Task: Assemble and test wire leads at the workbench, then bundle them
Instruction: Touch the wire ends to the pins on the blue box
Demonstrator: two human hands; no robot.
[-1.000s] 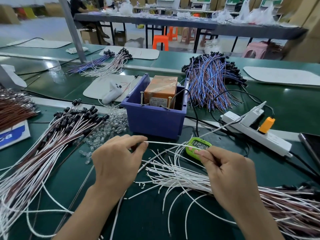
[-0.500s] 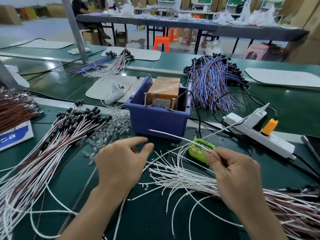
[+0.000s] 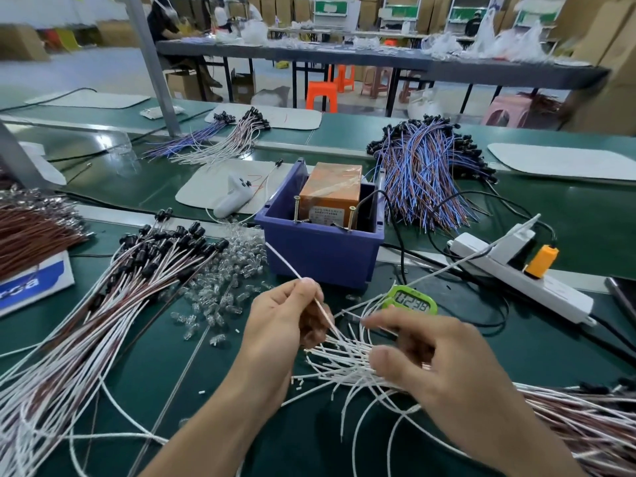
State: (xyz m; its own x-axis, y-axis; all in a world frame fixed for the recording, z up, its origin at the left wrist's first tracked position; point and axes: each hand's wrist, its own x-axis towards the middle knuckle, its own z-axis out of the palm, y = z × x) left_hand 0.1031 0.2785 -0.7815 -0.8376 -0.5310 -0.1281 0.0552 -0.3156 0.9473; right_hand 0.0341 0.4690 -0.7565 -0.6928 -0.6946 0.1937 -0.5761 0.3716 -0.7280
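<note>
Well, the bench is a long run of dark green matting [image 3: 568, 356], smooth and a little shiny. Beyond it lies a factory hall with a grey trestle table [image 3: 378, 60], an orange plastic stool [image 3: 321, 94] under it and cardboard cartons along the back wall.

The left hand [image 3: 282, 321] has thumb and fingers curled, pinching a single thin white wire [image 3: 285, 263] that sticks out stiffly toward eleven o'clock. The right hand [image 3: 444, 363] hangs half-curled over the fan of loose white wires [image 3: 344, 356] lying on the mat between the two hands. It is blurred, so I cannot tell if it grips any.

At twelve o'clock from the hands stands a blue plastic bin [image 3: 323, 256], square and matte. An orange box [image 3: 330, 194] wrapped in glossy tape sits inside it. Just right of the bin, touching the wire tips, lies a lime-green timer [image 3: 411, 306]. At two o'clock is a white power strip [image 3: 523, 280] with an orange plug [image 3: 542, 261]. A scatter of small clear glass bulbs [image 3: 223, 266] lies at ten o'clock, and beside it, at nine, a thick sheaf of finished leads [image 3: 137, 270] with black caps. A heap of blue and brown wires [image 3: 426, 177] sits behind the bin at one o'clock. A grey steel post [image 3: 151, 63] rises at eleven.
</note>
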